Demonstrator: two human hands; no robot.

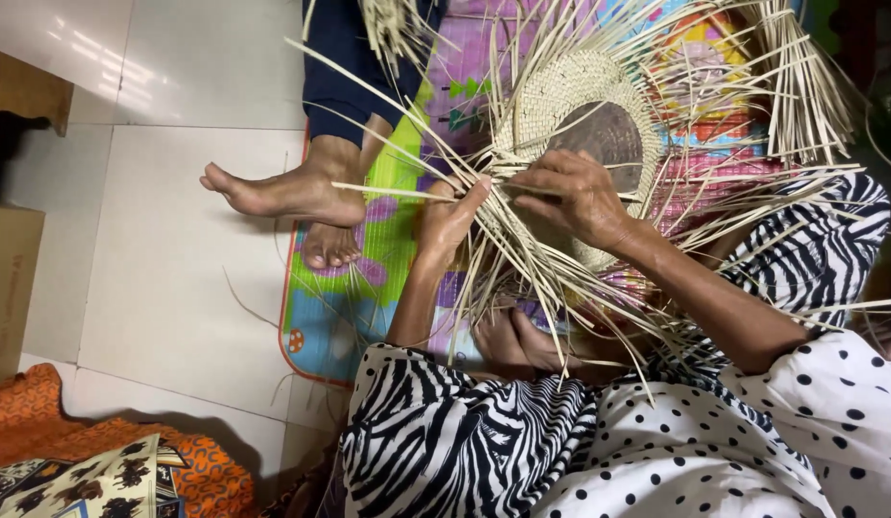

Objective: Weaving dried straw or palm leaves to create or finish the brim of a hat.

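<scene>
Sitting on a white tiled floor (167,278), the person works over a bright patterned mat (340,317). Both hands, left hand (450,216) and right hand (570,197), pinch pale straw strips (407,192) of a half-woven hat (580,105). Another person's bare feet (292,192) rest nearby.

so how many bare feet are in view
3 or so: another person's two bare feet cross at the colourful mat's left edge; a third foot lies beneath the pale straw weaving. More may be hidden under the strands.
</scene>
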